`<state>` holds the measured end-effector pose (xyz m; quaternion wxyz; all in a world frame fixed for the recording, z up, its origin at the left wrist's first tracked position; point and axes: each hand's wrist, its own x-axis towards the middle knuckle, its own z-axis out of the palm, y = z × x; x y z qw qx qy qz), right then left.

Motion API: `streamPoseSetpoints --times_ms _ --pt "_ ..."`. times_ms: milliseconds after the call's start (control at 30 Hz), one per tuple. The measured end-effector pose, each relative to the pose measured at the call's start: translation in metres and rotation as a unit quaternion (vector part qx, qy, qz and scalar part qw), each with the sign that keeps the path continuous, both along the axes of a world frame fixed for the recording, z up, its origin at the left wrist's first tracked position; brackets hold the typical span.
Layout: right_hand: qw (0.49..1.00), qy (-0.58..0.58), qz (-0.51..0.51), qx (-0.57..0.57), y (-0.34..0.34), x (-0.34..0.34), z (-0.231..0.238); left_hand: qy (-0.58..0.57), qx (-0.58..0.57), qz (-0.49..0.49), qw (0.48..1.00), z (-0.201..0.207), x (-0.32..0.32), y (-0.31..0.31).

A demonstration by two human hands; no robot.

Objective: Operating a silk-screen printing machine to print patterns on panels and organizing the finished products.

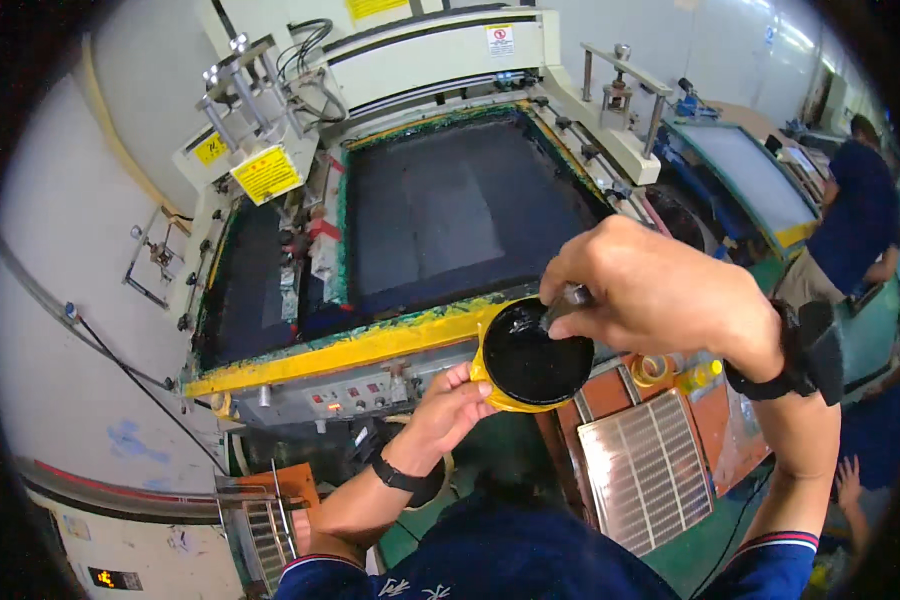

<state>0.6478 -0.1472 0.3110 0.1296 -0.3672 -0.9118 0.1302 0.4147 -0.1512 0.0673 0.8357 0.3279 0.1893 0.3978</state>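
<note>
My left hand (448,418) grips the side of a round tub (523,405) wrapped in yellow, its fingers under and around the rim. Glossy black ink (537,367) fills the inside. Over the tub's far right edge, my right hand (660,290) is closed around a short grey tool (568,300) that slants down to the ink. Most of the tool is hidden by my fingers, so its kind cannot be made out. Just beyond the tub lies a large printing screen (400,340), edged with yellow and green tape, with dark ink smeared across its mesh.
A printing machine (430,62) with metal clamps surrounds the screen; its control panel (355,397) faces me. At right are a gridded panel (645,470), tape rolls (653,370) and a yellow-capped bottle (703,375). A co-worker (855,200) stands by another screen (750,170); another person's hand (849,483) shows below.
</note>
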Motion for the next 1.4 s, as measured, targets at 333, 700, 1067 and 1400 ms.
streamPoseSetpoints --times_ms 333,700,1067,1400 --pt "0.995 0.040 -0.047 -0.072 -0.021 -0.095 -0.037 -0.029 -0.053 0.017 0.998 -0.034 -0.079 -0.014" --pt "0.980 0.188 -0.061 -0.012 -0.119 -0.154 -0.064 -0.078 -0.141 0.020 0.987 -0.036 -0.177 -0.039" --pt "0.257 0.338 -0.790 -0.443 -0.495 -0.175 -0.364 -0.088 -0.148 0.041 0.984 -0.084 -0.274 -0.038" --pt "0.257 0.440 -0.728 -0.459 -0.469 -0.236 -0.384 -0.057 -0.114 -0.037 0.991 -0.072 -0.289 -0.036"
